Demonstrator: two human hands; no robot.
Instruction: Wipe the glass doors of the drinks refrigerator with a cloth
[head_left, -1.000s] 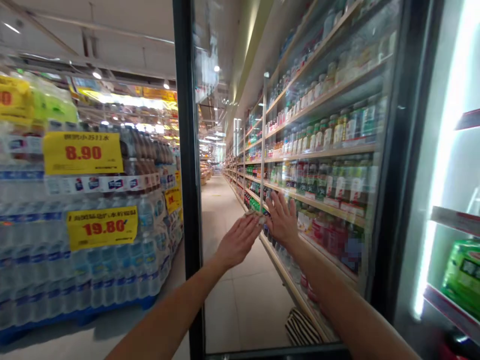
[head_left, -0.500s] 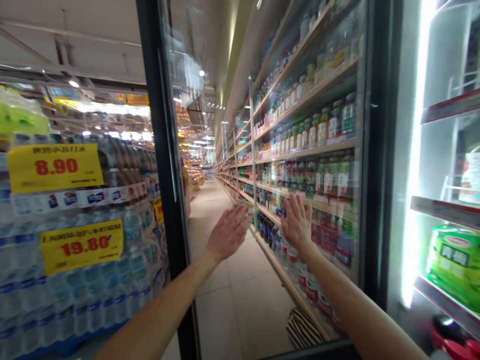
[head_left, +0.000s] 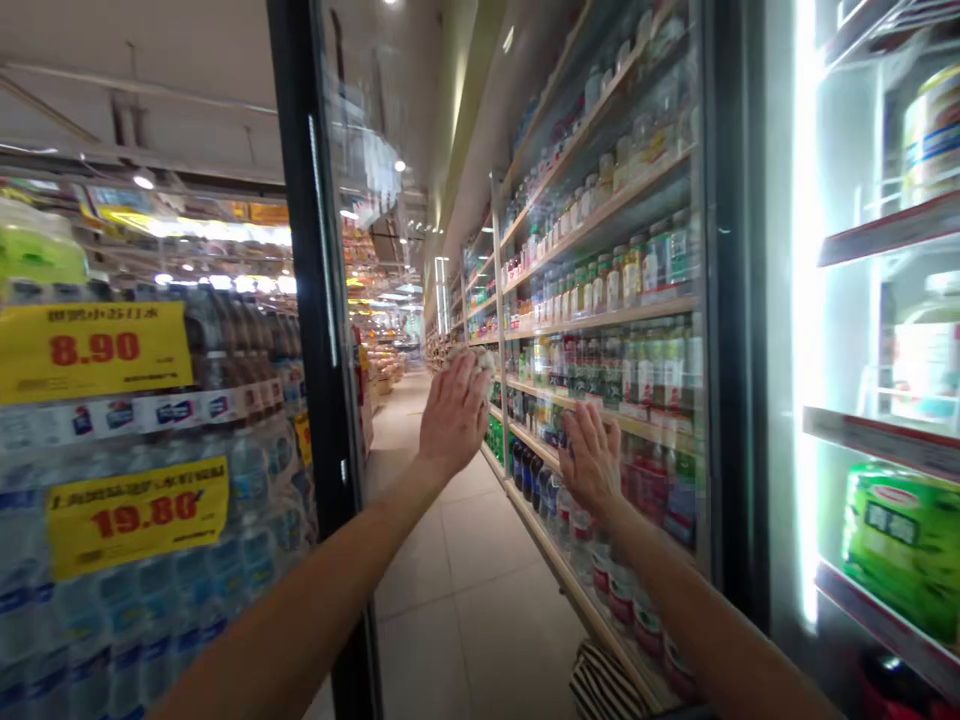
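Note:
A glass door (head_left: 420, 620) in a dark frame stands before me. Against its pane, left of centre, my left hand (head_left: 453, 405) presses a crumpled pale cloth (head_left: 484, 365) flat under its fingers; most of the cloth is hidden behind them. Further right and slightly lower, my right hand (head_left: 591, 455) has its fingers spread at the glass, holding nothing. Shelves of bottles show in the pane.
At the left are stacked packs of bottled water (head_left: 150, 600) with yellow price signs (head_left: 139, 512). A lit fridge with a green pack (head_left: 900, 545) on a shelf lies to the right. Striped fabric (head_left: 604, 685) shows at the bottom.
My left hand and the cloth have moved up the glass, and the hand is more upright. My right hand stays in nearly the same place. The view has shifted slightly.

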